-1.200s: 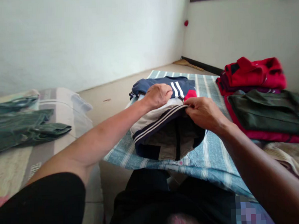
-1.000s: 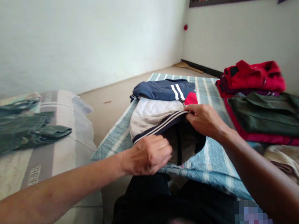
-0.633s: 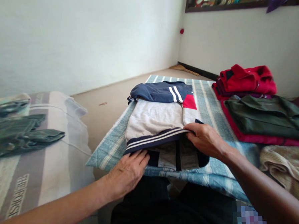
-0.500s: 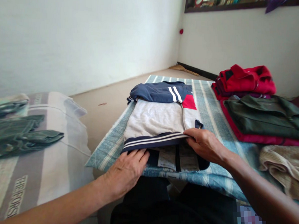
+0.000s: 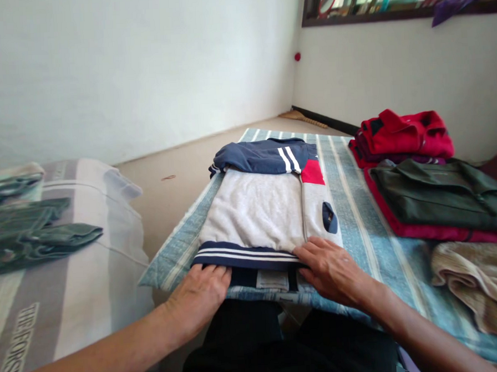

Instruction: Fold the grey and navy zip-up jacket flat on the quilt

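A folded jacket [image 5: 249, 208] in grey, navy and red lies in front of me on a blue striped cloth [image 5: 359, 224]. Its navy sleeve with two white stripes is laid across the far end. My left hand [image 5: 206, 291] grips the near left end of the striped hem band, fingertips tucked beneath it. At the band's right end, my right hand [image 5: 330, 265] pinches the hem with the thumb under and fingers on top. Below the band, part of the dark and grey inner side shows.
To the right stand folded red clothes [image 5: 408, 136], a dark green garment [image 5: 444, 195] and a crumpled beige towel [image 5: 482, 279]. At left, green trousers [image 5: 38, 236] rest on a grey-and-white covered surface [image 5: 87, 294]. A white wall [image 5: 142, 64] rises behind.
Both hands have drawn the hem band toward me and lowered it, covering more of the inner side. The dark pocket opening at the jacket's right now shows more fully.
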Demonstrator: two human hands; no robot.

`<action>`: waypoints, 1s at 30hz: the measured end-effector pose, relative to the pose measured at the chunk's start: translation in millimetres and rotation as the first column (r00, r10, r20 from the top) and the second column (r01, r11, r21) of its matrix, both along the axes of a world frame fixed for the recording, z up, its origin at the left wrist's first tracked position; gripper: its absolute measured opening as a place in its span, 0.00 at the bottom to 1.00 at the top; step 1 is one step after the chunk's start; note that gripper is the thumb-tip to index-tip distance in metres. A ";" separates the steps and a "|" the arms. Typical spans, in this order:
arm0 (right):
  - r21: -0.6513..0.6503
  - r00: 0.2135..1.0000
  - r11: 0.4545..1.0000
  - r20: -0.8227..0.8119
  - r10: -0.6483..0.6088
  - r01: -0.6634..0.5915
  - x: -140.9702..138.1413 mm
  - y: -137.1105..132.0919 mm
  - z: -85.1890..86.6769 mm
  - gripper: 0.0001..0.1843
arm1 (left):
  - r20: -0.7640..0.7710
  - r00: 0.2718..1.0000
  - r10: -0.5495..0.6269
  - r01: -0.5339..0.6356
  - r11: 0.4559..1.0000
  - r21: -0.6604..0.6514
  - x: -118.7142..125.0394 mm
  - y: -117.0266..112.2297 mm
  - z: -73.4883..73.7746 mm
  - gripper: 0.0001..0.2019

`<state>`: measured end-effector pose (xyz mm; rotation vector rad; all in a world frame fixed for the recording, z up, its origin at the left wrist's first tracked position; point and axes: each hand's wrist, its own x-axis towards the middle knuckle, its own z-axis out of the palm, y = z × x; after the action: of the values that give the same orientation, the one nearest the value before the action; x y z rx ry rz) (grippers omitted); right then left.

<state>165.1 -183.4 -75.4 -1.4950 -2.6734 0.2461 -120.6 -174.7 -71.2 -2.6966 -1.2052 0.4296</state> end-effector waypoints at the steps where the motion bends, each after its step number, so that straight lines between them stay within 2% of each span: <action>1: 0.023 1.000 1.000 -0.012 0.011 -0.011 1.5 -2.0 -4.0 0.18 | 0.012 1.000 0.012 -0.012 1.000 -0.011 -1.8 -0.1 -3.5 0.16; 3: 0.077 0.999 0.997 -0.029 0.024 -0.022 4.6 -6.5 -12.1 0.30 | 0.039 0.999 0.033 -0.032 0.999 -0.011 -4.2 -0.1 -8.5 0.16; 6: 0.133 0.998 0.991 -0.043 0.036 -0.030 8.9 -12.3 -19.3 0.34 | 0.053 0.998 0.037 -0.036 0.999 -0.019 -6.0 0.3 -11.1 0.17; 11: 0.170 0.995 0.984 -0.067 0.069 -0.057 14.7 -13.0 -15.4 0.25 | 0.058 0.998 0.030 -0.028 0.999 -0.035 -9.0 0.2 -12.9 0.20; 15: 0.110 0.982 0.987 -0.136 0.131 -0.116 21.4 -8.0 -9.7 0.16 | 0.050 0.999 0.018 -0.017 1.000 -0.013 -11.7 -1.4 -14.7 0.22; 18: 0.071 0.978 0.989 -0.156 0.141 -0.131 23.9 -7.3 -8.8 0.14 | 0.021 1.000 -0.019 0.019 1.000 0.018 -11.1 -3.3 -12.3 0.24; 23: 0.012 0.987 0.993 -0.107 0.122 -0.121 20.6 -11.0 -10.9 0.11 | 0.005 0.999 -0.035 0.035 0.999 -0.001 -9.2 -3.9 -6.5 0.22; 26: 0.007 0.989 0.993 -0.090 0.118 -0.118 18.5 -13.3 -12.1 0.11 | 0.039 0.998 -0.056 0.055 0.998 0.030 -13.5 -4.1 -11.9 0.22; 30: 0.010 0.991 0.993 -0.068 0.114 -0.114 16.9 -16.2 -13.7 0.10 | 0.088 0.992 -0.086 0.079 0.994 0.080 -23.5 -7.1 -28.5 0.23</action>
<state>182.1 -199.6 -89.0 -1.3088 -2.7057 0.2893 -144.1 -181.8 -99.6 -2.7153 -1.1028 0.2455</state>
